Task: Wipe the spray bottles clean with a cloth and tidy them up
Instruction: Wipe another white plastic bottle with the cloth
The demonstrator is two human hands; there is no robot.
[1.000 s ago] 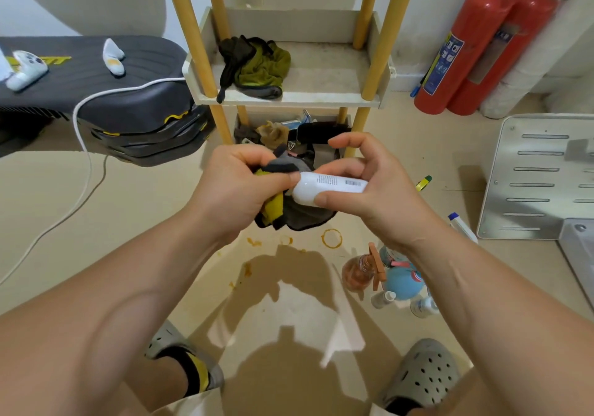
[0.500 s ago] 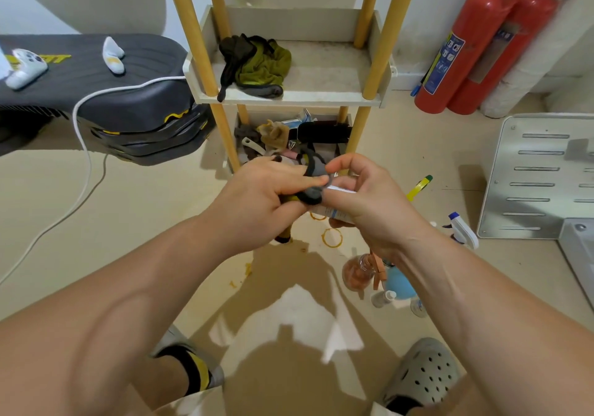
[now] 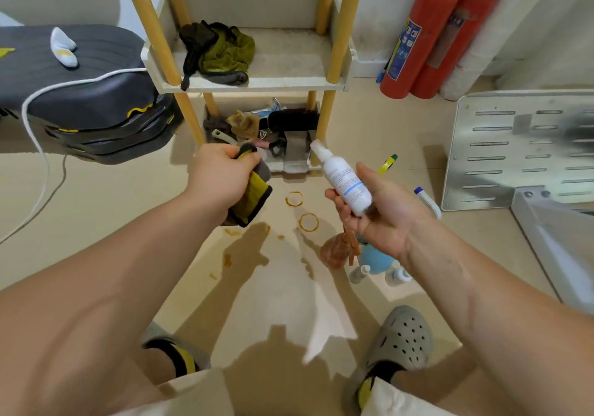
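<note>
The left hand (image 3: 221,176) grips a bunched yellow-grey cloth (image 3: 254,194); the right hand (image 3: 382,210) — palm up, fingers seemingly curled — holds a white spray bottle (image 3: 345,182), apart from the cloth.

The person wears grey perforated clogs (image 3: 401,340) and black-and-yellow socks (image 3: 183,356).

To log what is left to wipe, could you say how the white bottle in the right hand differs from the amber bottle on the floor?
The white bottle is opaque with printed text; the amber bottle is see-through. The white bottle is held tilted in the right hand; the amber bottle sits on the floor, partly hidden behind that hand. The white bottle is slim; the amber bottle is rounder. Both are spray bottles.
</note>
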